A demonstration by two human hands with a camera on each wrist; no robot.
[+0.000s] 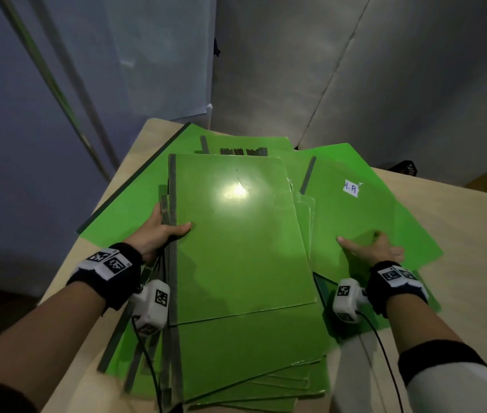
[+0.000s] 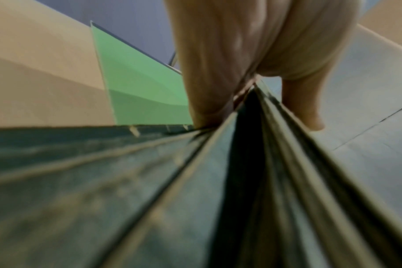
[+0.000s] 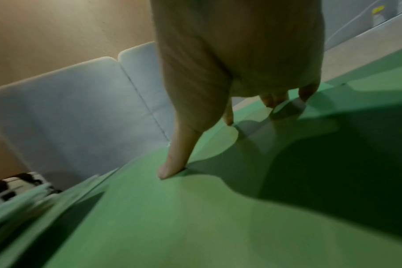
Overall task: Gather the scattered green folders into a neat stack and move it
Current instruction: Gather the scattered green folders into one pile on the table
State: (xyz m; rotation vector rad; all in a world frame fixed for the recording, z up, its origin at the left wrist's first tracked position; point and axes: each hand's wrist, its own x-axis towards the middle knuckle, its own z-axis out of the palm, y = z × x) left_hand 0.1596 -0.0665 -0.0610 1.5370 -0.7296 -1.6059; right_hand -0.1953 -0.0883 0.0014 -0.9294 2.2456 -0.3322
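Note:
Several green folders lie in a loose, fanned pile on a pale wooden table. My left hand grips the dark spine edge of the upper folders, thumb on the top cover. The left wrist view shows that hand closed round the bundled spines, with another folder flat beyond. My right hand rests on a folder angled off to the right, which bears a white label. In the right wrist view its thumb presses the green cover and the fingertips touch it.
The table stands in a corner against grey walls. Its left edge drops off just beside my left wrist. A black object and a brown box sit beyond the far right edge. Bare tabletop shows at the right.

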